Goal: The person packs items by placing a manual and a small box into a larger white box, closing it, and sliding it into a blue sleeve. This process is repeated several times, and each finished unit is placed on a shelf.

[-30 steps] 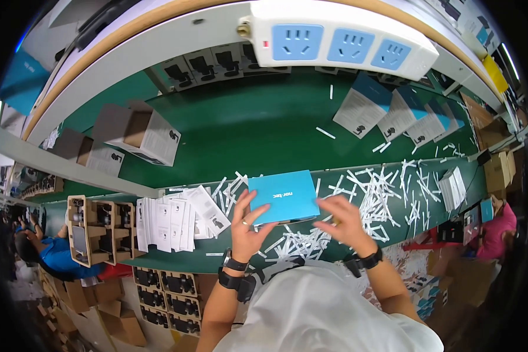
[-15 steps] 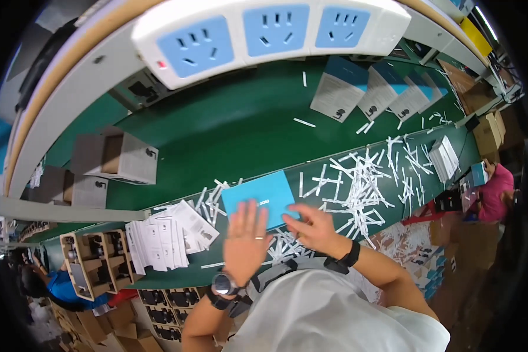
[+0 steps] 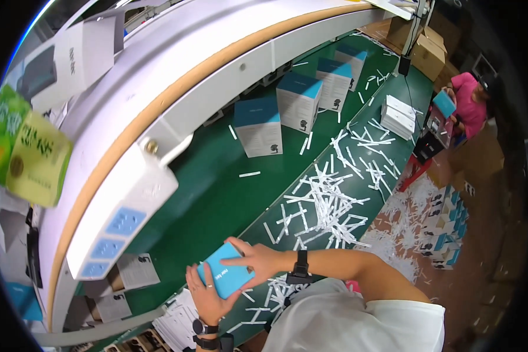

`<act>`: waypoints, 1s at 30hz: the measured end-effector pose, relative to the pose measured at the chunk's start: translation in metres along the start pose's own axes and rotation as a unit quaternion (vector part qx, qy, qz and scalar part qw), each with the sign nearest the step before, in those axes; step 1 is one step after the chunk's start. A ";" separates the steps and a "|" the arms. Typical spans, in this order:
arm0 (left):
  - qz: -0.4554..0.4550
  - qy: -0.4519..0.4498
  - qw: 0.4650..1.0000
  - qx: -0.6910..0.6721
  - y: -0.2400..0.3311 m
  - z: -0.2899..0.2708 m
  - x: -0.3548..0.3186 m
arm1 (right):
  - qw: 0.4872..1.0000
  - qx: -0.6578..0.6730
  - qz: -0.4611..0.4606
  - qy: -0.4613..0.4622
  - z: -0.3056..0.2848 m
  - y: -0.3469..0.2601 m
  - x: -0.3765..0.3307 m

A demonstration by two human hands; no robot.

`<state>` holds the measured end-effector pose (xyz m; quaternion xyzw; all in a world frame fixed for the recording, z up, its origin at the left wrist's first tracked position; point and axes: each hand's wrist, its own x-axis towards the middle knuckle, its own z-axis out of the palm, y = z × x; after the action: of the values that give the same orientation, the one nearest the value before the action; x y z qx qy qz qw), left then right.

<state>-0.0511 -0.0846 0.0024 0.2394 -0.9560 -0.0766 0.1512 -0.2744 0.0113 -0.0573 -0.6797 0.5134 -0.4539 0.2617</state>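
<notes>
A blue carton (image 3: pixel 226 274) with small white lettering on its top is held between my two hands above the near part of the green bench. My left hand (image 3: pixel 210 298) holds its left side, the fingers along the edge and a ring on one of them. Across the far right corner, my right hand (image 3: pixel 259 261) grips the carton with its fingers bent over the top. The carton's lower sides are mostly hidden. White paper strips (image 3: pixel 334 202) lie scattered on the bench beyond my right hand.
White-and-blue cartons (image 3: pixel 258 126) stand in a row on the green surface. A stack of white booklets (image 3: pixel 399 117) sits further along. A white power strip (image 3: pixel 123 211) hangs on the shelf edge at left. A person in pink (image 3: pixel 468 102) holds a blue carton at far right.
The view has swung to the right. My left hand, flat over the carton before, now holds its left side. My right hand has closed over the far right corner.
</notes>
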 end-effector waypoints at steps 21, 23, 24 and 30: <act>-0.312 -0.023 0.837 0.449 -0.440 0.015 -0.047 | 0.842 -0.433 0.316 0.057 -0.189 0.084 0.162; -0.355 -0.074 0.809 0.463 -0.428 0.030 -0.028 | 0.837 -0.457 0.260 0.152 -0.162 0.117 0.177; -0.362 -0.094 0.829 0.416 -0.387 0.043 -0.001 | 0.796 -0.492 0.274 0.220 -0.163 0.141 0.158; -0.011 -0.081 0.983 0.165 -0.210 0.006 -0.001 | 0.776 -0.546 0.255 0.186 -0.170 0.148 0.150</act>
<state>0.0394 -0.2671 -0.0495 0.2643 -0.9620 0.0615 0.0304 -0.4839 -0.1606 -0.0503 -0.4544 0.8685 -0.1312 -0.1482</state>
